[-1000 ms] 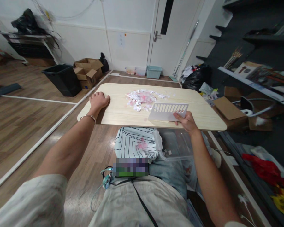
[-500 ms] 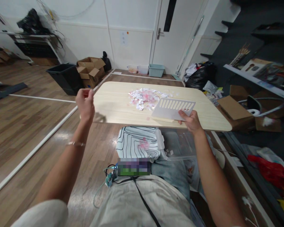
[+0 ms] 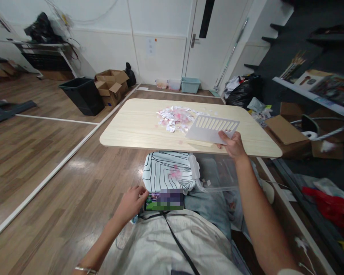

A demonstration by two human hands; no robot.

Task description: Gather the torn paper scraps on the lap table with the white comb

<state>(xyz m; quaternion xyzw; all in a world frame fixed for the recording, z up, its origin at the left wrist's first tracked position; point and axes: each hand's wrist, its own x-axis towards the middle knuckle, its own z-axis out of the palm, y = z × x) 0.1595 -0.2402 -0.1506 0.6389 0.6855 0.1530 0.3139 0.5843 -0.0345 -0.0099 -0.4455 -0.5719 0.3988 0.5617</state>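
My right hand (image 3: 234, 145) grips the lower right edge of a thin white slotted plastic panel (image 3: 202, 133), thumb on top. The panel is tilted above the near part of the light wooden table (image 3: 126, 130). Beyond its left edge lies a loose heap of white and pink torn paper scraps (image 3: 176, 116). Down by my lap, my left hand (image 3: 134, 200) has its fingers curled at the left end of a phone (image 3: 164, 201) with a lit screen. Whether those fingers pinch something is hidden.
A white cloth with black lines (image 3: 163, 172) and a pink stain lies under the table's near edge. Beside it is a clear plastic bin (image 3: 218, 173) with a few scraps. A black trash bin (image 3: 84, 95) and open cardboard boxes (image 3: 111, 86) stand back left; another carton (image 3: 289, 130) stands right.
My left hand has come down from above the table's left edge to the phone at my lap. My right hand and the slotted panel have barely moved.
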